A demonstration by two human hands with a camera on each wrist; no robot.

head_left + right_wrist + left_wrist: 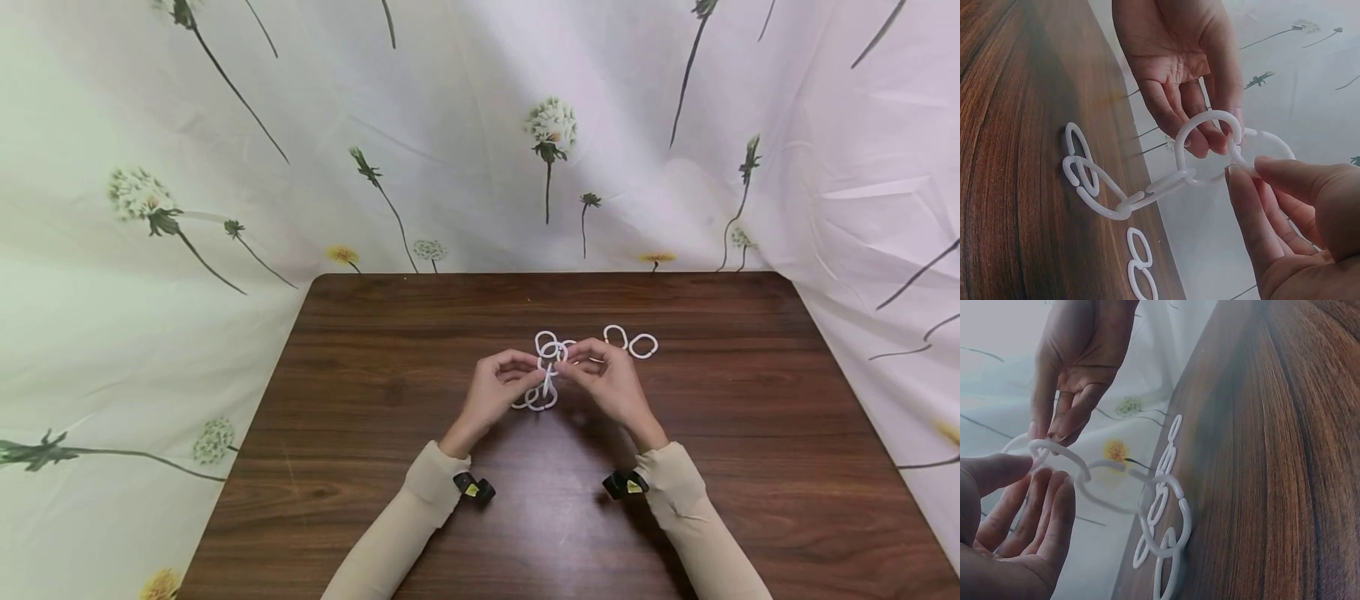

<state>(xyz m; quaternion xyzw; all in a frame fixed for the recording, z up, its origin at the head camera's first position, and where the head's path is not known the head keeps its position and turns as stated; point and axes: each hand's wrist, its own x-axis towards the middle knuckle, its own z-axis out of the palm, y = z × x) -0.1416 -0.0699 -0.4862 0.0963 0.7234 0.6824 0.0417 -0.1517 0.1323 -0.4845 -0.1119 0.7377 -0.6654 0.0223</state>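
Note:
White plastic chain links [552, 344] are held up between both hands above the table. My left hand [491, 390] pinches one link [1063, 449] between thumb and fingers. Facing it, my right hand [613, 385] pinches a link [1275, 139] right beside that one; the fingertips almost meet. Whether these two links are hooked together is hidden by the fingers. From the held links a joined chain [1100, 187] hangs down, its lower links [542, 407] reaching the tabletop.
More white links [643, 346] lie on the dark wooden table [375, 467] beyond my right hand. A white cloth with dandelion prints [465, 125] hangs behind the table and at its sides. Each wrist wears a small black camera [474, 488].

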